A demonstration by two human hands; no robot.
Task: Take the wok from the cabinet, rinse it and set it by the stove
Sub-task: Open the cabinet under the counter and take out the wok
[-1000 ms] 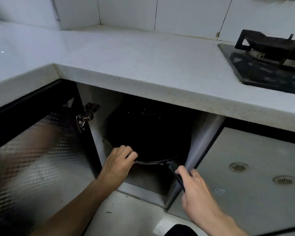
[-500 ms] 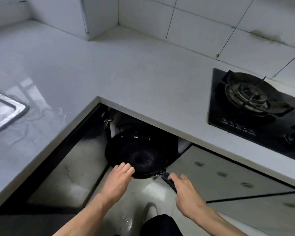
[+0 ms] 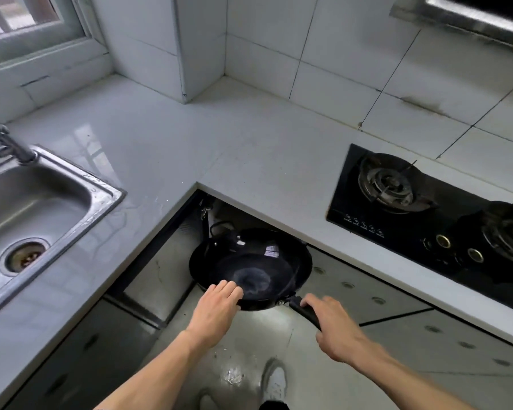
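The round black metal wok (image 3: 251, 266) with a long black handle (image 3: 304, 311) hung below the edge of the pale grey stone table (image 3: 166, 149), in front of the open corner cabinet (image 3: 214, 214), its bowl facing up. The right hand (image 3: 335, 328) was wrapped around the handle, fingers curled under it and thumb along the top. The left hand (image 3: 216, 306) lay on the wok's near rim, knuckles up, its fingers bent over the edge into the bowl; whether the thumb clamped the underside could not be told. Both forearms reached forward from the bottom of the view. On the table to the left sat the stainless steel sink (image 3: 33, 202) with a chrome tap (image 3: 3, 143) over it. To the right the black glass gas stove (image 3: 433, 226) with 2 burners was set into the table, well apart from the wok. A white shoe (image 3: 274, 380) stood on the glossy grey floor (image 3: 249, 344) below the hands.
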